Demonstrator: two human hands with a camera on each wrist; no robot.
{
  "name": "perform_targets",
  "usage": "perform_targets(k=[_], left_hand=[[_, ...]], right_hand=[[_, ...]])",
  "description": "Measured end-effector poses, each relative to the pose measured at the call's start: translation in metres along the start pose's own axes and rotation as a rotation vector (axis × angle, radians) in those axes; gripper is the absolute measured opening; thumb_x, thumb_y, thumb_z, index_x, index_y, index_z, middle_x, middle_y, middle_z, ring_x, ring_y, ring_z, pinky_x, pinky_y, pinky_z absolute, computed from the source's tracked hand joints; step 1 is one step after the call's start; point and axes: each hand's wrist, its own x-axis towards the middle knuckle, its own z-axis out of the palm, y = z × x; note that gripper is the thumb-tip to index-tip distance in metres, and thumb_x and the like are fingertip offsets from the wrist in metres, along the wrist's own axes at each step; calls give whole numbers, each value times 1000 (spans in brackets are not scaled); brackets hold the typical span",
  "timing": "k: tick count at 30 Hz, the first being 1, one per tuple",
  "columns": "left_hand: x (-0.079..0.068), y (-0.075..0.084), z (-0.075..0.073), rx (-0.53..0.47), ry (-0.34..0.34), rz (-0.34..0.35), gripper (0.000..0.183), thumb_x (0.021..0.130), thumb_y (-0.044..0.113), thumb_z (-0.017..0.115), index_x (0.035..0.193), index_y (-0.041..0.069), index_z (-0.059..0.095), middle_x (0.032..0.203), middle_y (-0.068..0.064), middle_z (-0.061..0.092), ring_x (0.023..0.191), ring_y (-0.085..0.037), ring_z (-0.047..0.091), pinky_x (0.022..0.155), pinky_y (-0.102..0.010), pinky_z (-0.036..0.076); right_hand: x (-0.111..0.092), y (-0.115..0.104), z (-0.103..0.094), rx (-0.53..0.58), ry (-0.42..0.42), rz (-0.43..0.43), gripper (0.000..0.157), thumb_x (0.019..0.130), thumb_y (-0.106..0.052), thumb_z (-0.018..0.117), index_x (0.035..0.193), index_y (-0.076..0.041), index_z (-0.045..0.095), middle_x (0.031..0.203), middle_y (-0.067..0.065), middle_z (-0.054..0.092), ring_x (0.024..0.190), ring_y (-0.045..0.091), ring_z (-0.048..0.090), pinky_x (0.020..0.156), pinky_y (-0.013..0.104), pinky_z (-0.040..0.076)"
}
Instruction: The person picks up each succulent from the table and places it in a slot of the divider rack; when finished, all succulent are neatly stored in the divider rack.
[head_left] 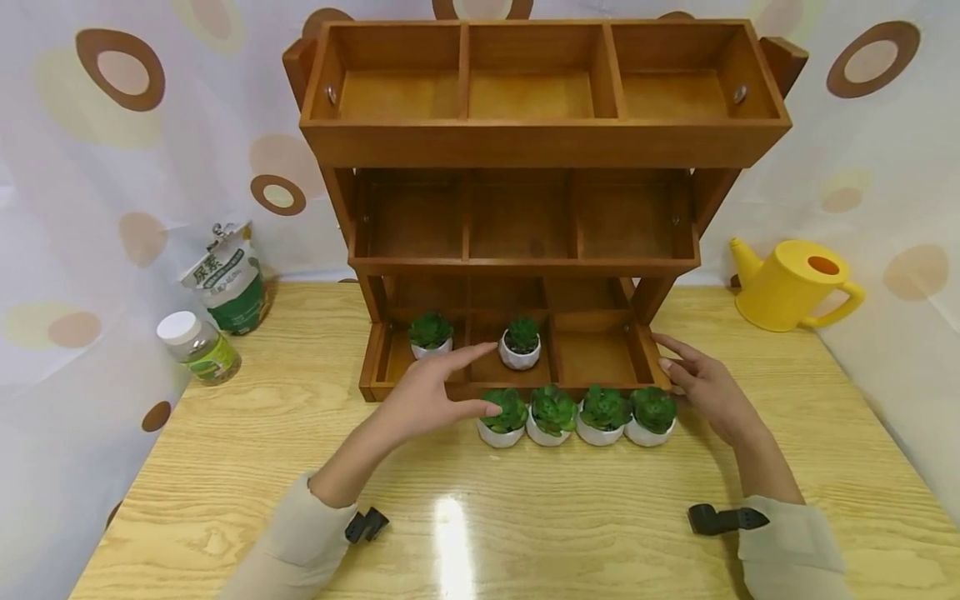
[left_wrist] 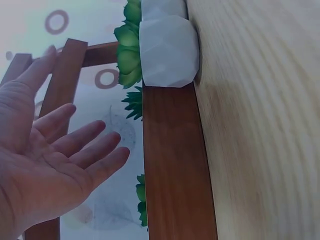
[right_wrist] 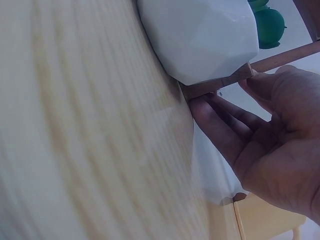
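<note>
Succulents (head_left: 555, 410), four potted in a row, stand before the wooden shelf (head_left: 546, 147)! Left hand (head_left: 426, 396), at nine o'clock of them, spreads wide and empty, masking part of another potted plant (head_left: 431, 330) at the row's ten o'clock. Right hand (head_left: 711, 396), at three, relaxed, holding nothing, touches the shelf's end. The left wrist view crops the upper pot (left_wrist: 162, 9).

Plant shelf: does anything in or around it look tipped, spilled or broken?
Nothing stands out. Two potted succulents sit upright in the wooden shelf's bottom tier, four more succulents stand upright in a row before it, and no spill or damage shows.
</note>
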Motion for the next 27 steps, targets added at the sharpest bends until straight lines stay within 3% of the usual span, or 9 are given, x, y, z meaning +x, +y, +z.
perform_targets(k=[5, 10, 20, 27], left_hand=[[-13, -3, -1, -47, 4, -8, 72, 82, 43, 84, 146, 29, 55, 146, 0, 60, 132, -26, 59, 107, -49, 49], [-24, -9, 2, -82, -35, -29, 64, 83, 40, 84, 141, 23, 61, 133, -1, 68, 118, -20, 66, 102, -40, 54], [-32, -21, 6, -87, -69, -67, 65, 83, 43, 83, 141, 24, 60, 134, 3, 67, 118, -21, 67, 100, -39, 55], [-32, -26, 8, -100, -92, -100, 64, 85, 44, 81, 141, 22, 60, 136, -3, 67, 118, -24, 68, 97, -40, 57]], right_hand=[[0, -1, 0, -5, -1, -9, 57, 110, -38, 39, 163, -23, 24, 165, 23, 26, 144, 46, 40, 101, 45, 54], [-1, -1, -1, -13, 0, -2, 58, 110, -40, 39, 163, -24, 24, 164, 24, 27, 143, 45, 41, 100, 42, 55], [0, 1, 0, -18, 13, -8, 58, 109, -43, 40, 162, -24, 26, 162, 24, 31, 140, 43, 43, 89, 23, 55], [0, 2, 0, -27, 16, -7, 58, 109, -42, 41, 162, -24, 27, 160, 24, 35, 135, 38, 48, 87, 18, 54]])
